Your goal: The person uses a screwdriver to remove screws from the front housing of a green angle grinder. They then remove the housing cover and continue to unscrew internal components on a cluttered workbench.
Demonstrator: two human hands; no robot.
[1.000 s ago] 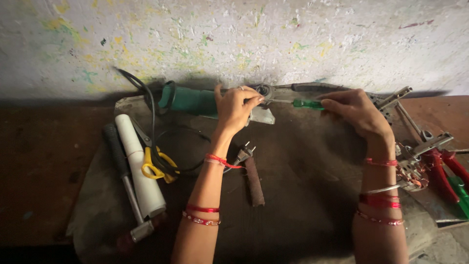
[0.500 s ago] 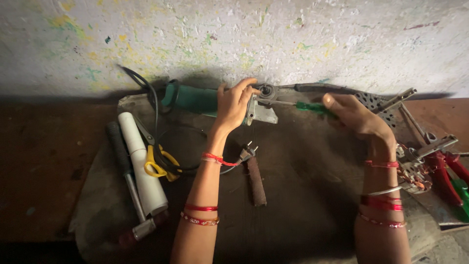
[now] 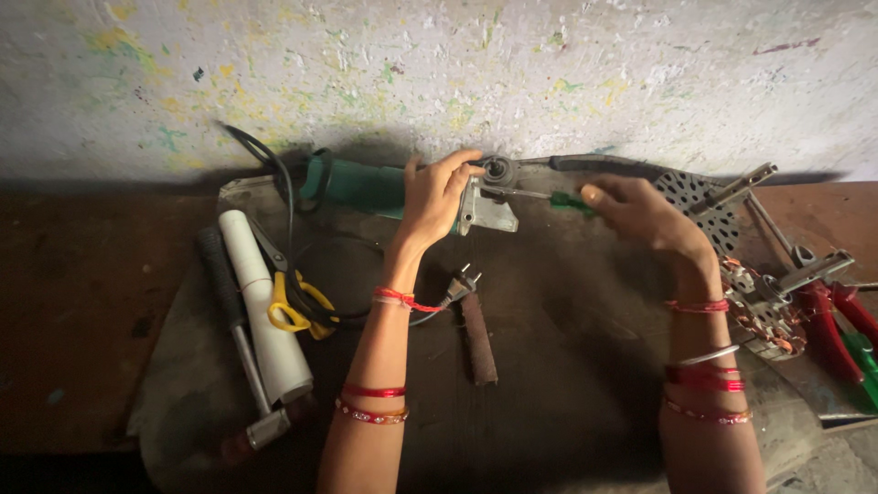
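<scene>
Two hands worked at upper centre of the frame: the left hand [image 3: 439,197] gripped a green angle grinder [image 3: 366,187] (metal head rightward), while the right hand [image 3: 645,215] pinched a green-handled screwdriver [image 3: 549,197] against it, above the desk [image 3: 567,366].

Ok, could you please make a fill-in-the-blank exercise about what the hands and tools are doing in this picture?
1. The left hand grips the metal head of a ____-bodied power tool.
2. The right hand holds a screwdriver with a ____ handle.
3. The scissors beside the white tube have ____ handles.
4. The electric plug lies between the two ____.

Missing words: green; green; yellow; arms
</scene>
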